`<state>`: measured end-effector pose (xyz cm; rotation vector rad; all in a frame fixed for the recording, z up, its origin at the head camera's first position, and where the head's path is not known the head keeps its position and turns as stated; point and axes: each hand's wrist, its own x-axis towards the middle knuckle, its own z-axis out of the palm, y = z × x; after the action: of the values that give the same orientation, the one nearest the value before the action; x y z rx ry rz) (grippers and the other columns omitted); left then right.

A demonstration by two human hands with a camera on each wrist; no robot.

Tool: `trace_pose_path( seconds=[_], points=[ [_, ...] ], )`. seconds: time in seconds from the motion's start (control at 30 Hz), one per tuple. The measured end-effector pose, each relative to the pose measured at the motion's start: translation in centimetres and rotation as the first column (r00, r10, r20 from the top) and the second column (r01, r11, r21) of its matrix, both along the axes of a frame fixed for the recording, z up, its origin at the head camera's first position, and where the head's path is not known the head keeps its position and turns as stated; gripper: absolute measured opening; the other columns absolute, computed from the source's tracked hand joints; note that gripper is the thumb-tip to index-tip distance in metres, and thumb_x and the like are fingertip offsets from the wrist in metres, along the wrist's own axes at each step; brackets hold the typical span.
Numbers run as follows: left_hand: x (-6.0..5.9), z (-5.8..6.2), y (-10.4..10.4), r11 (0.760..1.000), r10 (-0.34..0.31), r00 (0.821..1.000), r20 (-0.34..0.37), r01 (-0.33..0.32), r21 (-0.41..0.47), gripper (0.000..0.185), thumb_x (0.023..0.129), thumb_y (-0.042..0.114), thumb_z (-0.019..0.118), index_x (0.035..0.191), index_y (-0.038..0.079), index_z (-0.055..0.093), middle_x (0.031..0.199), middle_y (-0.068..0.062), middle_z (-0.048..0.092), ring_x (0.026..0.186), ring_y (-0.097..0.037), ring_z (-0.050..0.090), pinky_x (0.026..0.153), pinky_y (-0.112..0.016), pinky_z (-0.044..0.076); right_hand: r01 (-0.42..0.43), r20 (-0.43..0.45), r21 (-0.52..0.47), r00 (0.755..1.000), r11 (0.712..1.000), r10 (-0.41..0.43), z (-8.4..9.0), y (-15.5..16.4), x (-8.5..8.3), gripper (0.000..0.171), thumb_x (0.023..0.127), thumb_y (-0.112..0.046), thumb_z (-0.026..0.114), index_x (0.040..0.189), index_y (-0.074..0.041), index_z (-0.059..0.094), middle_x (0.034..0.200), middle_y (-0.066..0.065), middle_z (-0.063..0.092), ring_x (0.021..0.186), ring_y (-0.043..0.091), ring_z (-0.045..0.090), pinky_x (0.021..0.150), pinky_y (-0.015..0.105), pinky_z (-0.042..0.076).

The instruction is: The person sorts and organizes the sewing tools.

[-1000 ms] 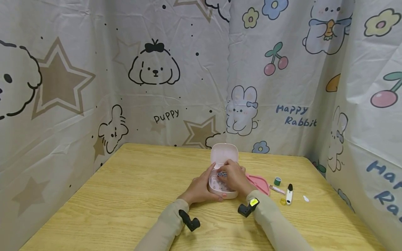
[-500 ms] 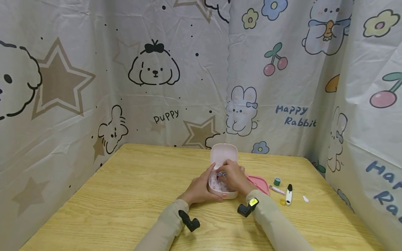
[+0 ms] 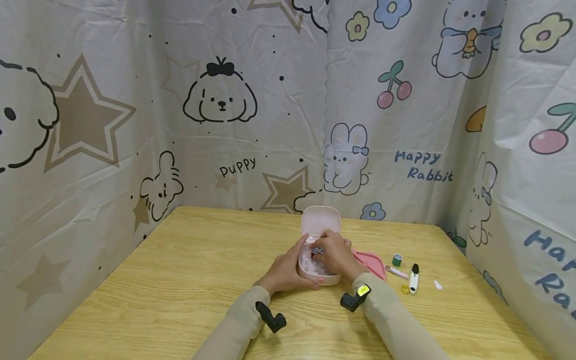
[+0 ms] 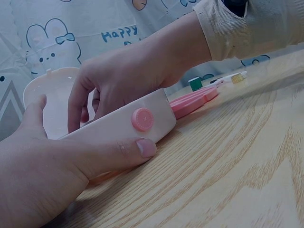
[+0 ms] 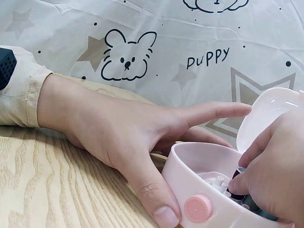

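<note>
A pale pink sewing box [image 3: 332,281] stands on the table with its lid [image 3: 321,220] tipped back. My left hand [image 3: 283,270] grips it from the left, the thumb along its front wall below a round pink button [image 4: 142,119]. Rows of small pegs cover the floor inside. My right hand [image 3: 339,255] reaches in over the right side and pinches a dark thread spool [image 5: 236,189] among the pegs. Other spools beside it are partly hidden by the right hand.
Right of the box lies a pink tray [image 3: 372,262]. Beyond it are a green thread spool [image 3: 397,260], a slim pink-and-white piece [image 3: 397,272], a white tool with a black tip [image 3: 414,279], a small yellow item [image 3: 405,289] and a flat white piece [image 3: 438,285]. A printed curtain [image 3: 270,100] encloses the table.
</note>
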<state>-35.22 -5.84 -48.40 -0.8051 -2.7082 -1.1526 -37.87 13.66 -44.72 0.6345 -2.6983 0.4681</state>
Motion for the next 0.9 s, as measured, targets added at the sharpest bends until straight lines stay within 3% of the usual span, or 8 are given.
trace_pose_path(
  seconds=[0.27, 0.57, 0.9],
  points=[
    [-0.02, -0.05, 0.02, 1.000, 0.001, 1.000, -0.011, -0.001, -0.005, 0.133, 0.068, 0.059, 0.093, 0.168, 0.032, 0.010, 0.165, -0.003, 0.033, 0.140, -0.029, 0.045, 0.112, -0.058, 0.035, -0.002, 0.015, -0.019, 1.000, 1.000, 0.002, -0.12, 0.02, 0.11, 0.021, 0.083, -0.019, 0.090, 0.102, -0.021, 0.084, 0.099, 0.000, 0.058, 0.096, 0.025, 0.057, 0.077, 0.052, 0.039],
    [-0.33, -0.31, 0.04, 1.000, -0.008, 1.000, -0.005, 0.007, -0.011, 0.132, 0.070, 0.057, 0.093, 0.168, 0.033, 0.008, 0.166, -0.003, 0.031, 0.140, -0.028, 0.045, 0.111, -0.055, 0.038, 0.005, -0.029, -0.004, 1.000, 1.000, -0.005, -0.32, 0.14, 0.04, 0.022, 0.081, -0.022, 0.091, 0.102, -0.021, 0.083, 0.103, 0.002, 0.061, 0.099, 0.028, 0.059, 0.081, 0.058, 0.042],
    [-0.19, -0.24, -0.08, 1.000, -0.007, 1.000, -0.004, 0.007, -0.003, 0.133, 0.069, 0.059, 0.093, 0.168, 0.035, 0.007, 0.166, -0.003, 0.032, 0.140, -0.030, 0.045, 0.111, -0.056, 0.037, 0.020, 0.020, -0.028, 1.000, 0.999, -0.019, -0.19, -0.03, 0.29, 0.022, 0.083, -0.021, 0.090, 0.103, -0.020, 0.083, 0.103, 0.001, 0.059, 0.100, 0.024, 0.057, 0.081, 0.054, 0.039]
  ],
)
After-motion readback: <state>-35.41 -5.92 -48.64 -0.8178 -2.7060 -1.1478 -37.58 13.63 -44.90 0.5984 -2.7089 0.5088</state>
